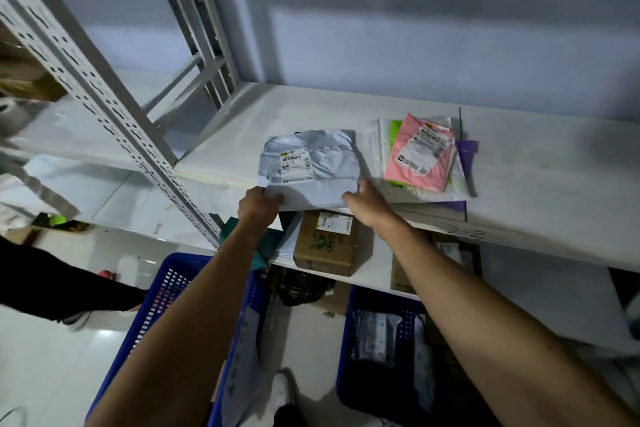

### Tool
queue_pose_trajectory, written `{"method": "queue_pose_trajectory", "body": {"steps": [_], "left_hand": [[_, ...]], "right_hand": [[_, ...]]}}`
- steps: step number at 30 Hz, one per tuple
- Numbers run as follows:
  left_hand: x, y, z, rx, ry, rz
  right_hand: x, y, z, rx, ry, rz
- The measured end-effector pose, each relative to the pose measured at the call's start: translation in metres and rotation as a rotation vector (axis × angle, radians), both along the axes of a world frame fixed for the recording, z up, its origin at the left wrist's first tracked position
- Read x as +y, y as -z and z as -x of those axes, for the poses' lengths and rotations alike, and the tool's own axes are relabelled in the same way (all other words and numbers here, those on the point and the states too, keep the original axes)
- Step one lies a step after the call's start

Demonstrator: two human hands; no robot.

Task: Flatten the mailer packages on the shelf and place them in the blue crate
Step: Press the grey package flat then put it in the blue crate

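Grey mailer (311,163) with a white shipping label lies at centre frame on the white shelf (540,184), its near edge hanging over the shelf front, as we take it by both near corners. Our left hand (259,204) curls round the near left corner and pinches it; our right hand (363,199) grips the near right corner, thumb on top, with the fingers underneath hidden from us. The plastic looks creased and slightly puffed, so we judge the flattening unfinished. If it is lifted now, trapped air could leave it bulky in the crate. A second risk sits just to the right: a loose stack of mailers topped by a pink mailer (422,156) lies close beside our right hand, and a careless sweep or sideways pull could drag it off the edge. Below, a cardboard box (325,243) sits on the lower shelf, and two blue crates stand at the bottom of the frame, the left blue crate (162,288) partly hidden by our forearm and the right blue crate (349,322) already holding parcels. If the slick plastic slips from our fingers, it could drop into the floor gap between them.
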State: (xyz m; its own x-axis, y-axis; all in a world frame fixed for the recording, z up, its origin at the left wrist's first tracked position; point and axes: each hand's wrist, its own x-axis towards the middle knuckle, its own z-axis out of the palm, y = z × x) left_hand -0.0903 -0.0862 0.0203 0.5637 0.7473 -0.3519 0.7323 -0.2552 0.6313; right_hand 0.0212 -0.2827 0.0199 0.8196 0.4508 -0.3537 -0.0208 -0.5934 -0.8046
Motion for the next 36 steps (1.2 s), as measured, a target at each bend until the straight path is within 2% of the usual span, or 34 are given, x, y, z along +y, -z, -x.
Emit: {"method": "queue_pose_trajectory", "body": {"steps": [6, 10, 13, 19, 23, 29, 36], "left_hand": [[0.003, 0.012, 0.014, -0.156, -0.074, 0.147], [0.009, 0.014, 0.023, -0.217, -0.054, 0.323], [0.012, 0.016, 0.03, -0.279, -0.077, 0.471], [-0.001, 0.031, 0.065, -0.181, 0.091, 0.473], [-0.012, 0.057, 0.081, -0.155, 0.157, 0.525], [-0.045, 0.111, 0.113, -0.069, 0.18, 0.666], [-0.106, 0.199, 0.124, 0.108, 0.248, 0.643]], "right_hand": [[0.001, 0.007, 0.007, -0.009, 0.158, 0.068], [-0.008, 0.01, 0.011, -0.036, 0.196, 0.139], [-0.019, 0.011, 0.02, -0.04, 0.217, 0.12], [-0.041, 0.034, 0.063, 0.069, 0.255, 0.004], [-0.057, 0.058, 0.093, 0.101, 0.355, -0.059], [-0.105, 0.112, 0.128, 0.266, 0.439, 0.031], [-0.177, 0.191, 0.16, 0.45, 0.464, 0.099]]}}
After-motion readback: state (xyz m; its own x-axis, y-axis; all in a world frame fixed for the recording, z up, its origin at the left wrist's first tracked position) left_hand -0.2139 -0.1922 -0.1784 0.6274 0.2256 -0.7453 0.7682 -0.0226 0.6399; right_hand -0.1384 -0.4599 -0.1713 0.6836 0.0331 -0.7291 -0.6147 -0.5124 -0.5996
